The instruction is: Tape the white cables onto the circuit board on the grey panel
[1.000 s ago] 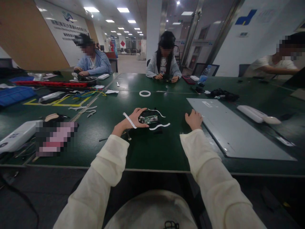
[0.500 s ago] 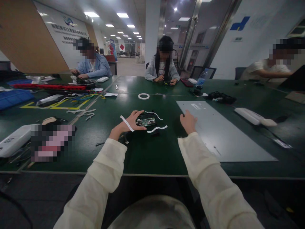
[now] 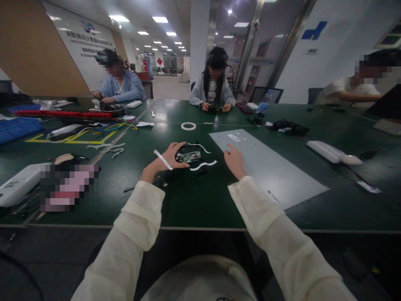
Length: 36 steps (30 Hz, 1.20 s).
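My left hand (image 3: 171,158) grips the left side of a small dark device with a bare green circuit board (image 3: 191,156). One white strip (image 3: 163,159) lies across the back of that hand. Two more wavy white strips (image 3: 203,165) extend from the device's right side. My right hand (image 3: 234,161) rests at the left edge of a flat grey panel (image 3: 269,171), its fingers apart and its index finger pointing forward. Whether its underside presses on the panel is hard to see.
A white ring (image 3: 188,126) lies ahead on the green table (image 3: 200,205). Phone-like pink object (image 3: 78,184), white box (image 3: 23,182) and cables are at left; a white device (image 3: 326,152) is at right. Three people sit around the table.
The grey panel has shifted left and turned, and my right hand has moved left with it. My left hand and the device have moved slightly left.
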Tool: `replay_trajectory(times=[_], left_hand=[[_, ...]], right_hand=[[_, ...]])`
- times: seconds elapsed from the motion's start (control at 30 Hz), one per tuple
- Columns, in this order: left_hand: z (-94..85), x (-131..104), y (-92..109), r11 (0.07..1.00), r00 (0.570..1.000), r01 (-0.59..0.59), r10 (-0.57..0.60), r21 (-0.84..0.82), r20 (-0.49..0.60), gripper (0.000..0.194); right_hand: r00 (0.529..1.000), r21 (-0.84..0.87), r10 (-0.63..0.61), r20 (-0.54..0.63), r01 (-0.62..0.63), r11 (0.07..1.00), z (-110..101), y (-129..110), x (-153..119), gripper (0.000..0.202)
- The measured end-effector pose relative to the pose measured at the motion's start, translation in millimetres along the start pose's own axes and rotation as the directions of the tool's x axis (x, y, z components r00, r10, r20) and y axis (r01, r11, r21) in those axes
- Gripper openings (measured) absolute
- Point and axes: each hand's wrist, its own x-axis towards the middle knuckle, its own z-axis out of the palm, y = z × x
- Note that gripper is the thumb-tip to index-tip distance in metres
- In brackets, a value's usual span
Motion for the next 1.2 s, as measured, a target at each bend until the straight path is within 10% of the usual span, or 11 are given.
replay_trajectory(times=[0.33,0.6,0.97,1.2], left_hand=[[-7.5,0,1,0.998,0.993,-0.037,0.042,0.05,-0.112,0.095],[-9.1,1,1,0.996,0.971,-0.008,0.028,0.086,-0.238,0.095],[-0.9,1,2,0.997,0.988,-0.024,0.033,0.067,-0.151,0.099],[16.9,3,0,0.998,0.994,-0.052,0.055,0.038,-0.09,0.099]], right_hand=[[0.939,0.349,-0.29,0.183,0.214,0.913,-4,-35,-45,0.037],[0.772,0.427,-0.585,0.247,0.455,0.781,-15,-44,-78,0.034],[0.626,0.546,-0.739,0.251,0.539,0.642,-27,-51,-102,0.03],[0.438,0.612,-0.885,0.159,0.66,0.436,-23,-59,-118,0.026]])
